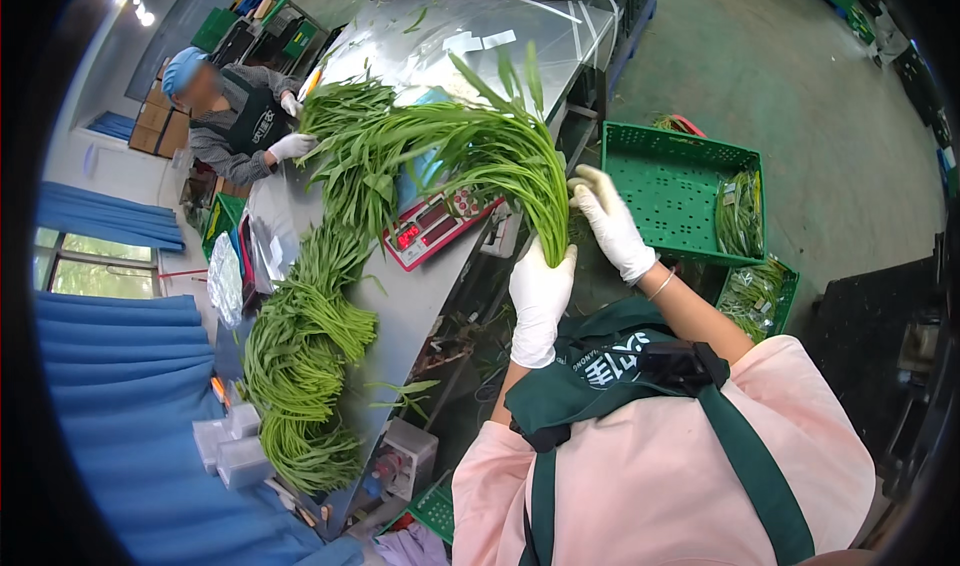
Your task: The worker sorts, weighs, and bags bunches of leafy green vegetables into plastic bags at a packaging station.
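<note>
My left hand (541,296), in a white glove, grips the stem ends of a long bunch of leafy greens (536,183). The bunch arches up and over a red digital scale (442,224), its leaves reaching toward the pile across the table. Just right of the stems is my right hand (609,221), gloved too, its fingers apart and a little bent; whether its fingertips touch the stems I cannot tell. More bundles of greens (300,371) lie along the steel table (397,296), stems toward my side.
Across the table a co-worker (240,115) in gloves has both hands at the greens. On the floor at right stand a green crate (667,191) with bagged greens and a second crate (787,303). Clear plastic boxes (240,457) are beyond the table's left part.
</note>
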Available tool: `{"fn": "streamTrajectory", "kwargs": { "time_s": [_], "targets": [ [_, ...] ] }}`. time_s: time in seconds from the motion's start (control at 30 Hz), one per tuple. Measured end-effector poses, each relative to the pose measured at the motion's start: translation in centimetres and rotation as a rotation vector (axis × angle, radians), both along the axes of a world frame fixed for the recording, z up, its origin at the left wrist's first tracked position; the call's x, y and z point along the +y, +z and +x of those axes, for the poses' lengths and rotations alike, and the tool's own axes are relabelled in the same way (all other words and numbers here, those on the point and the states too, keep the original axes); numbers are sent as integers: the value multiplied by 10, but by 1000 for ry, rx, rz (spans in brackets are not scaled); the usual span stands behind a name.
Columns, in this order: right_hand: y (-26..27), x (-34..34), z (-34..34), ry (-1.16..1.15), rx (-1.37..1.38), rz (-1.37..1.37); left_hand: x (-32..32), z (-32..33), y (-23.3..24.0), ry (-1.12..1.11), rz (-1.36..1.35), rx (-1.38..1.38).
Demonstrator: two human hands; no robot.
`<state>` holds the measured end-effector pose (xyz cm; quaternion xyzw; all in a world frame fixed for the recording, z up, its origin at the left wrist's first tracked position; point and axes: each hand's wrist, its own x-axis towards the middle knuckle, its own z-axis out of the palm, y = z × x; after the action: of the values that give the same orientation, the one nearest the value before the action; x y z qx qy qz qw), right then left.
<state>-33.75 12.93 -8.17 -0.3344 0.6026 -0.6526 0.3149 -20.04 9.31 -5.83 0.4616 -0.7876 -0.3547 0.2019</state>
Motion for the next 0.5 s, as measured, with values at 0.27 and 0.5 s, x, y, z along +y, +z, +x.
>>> {"fn": "streamTrajectory", "kwargs": {
  "time_s": [0.27, 0.5],
  "targets": [
    [58, 14, 11, -72, 1011, -43, 9, -7, 15, 84, 6, -243],
    [40, 16, 10, -69, 513, -55, 13, -7, 8, 116, -61, -200]
  ]
}}
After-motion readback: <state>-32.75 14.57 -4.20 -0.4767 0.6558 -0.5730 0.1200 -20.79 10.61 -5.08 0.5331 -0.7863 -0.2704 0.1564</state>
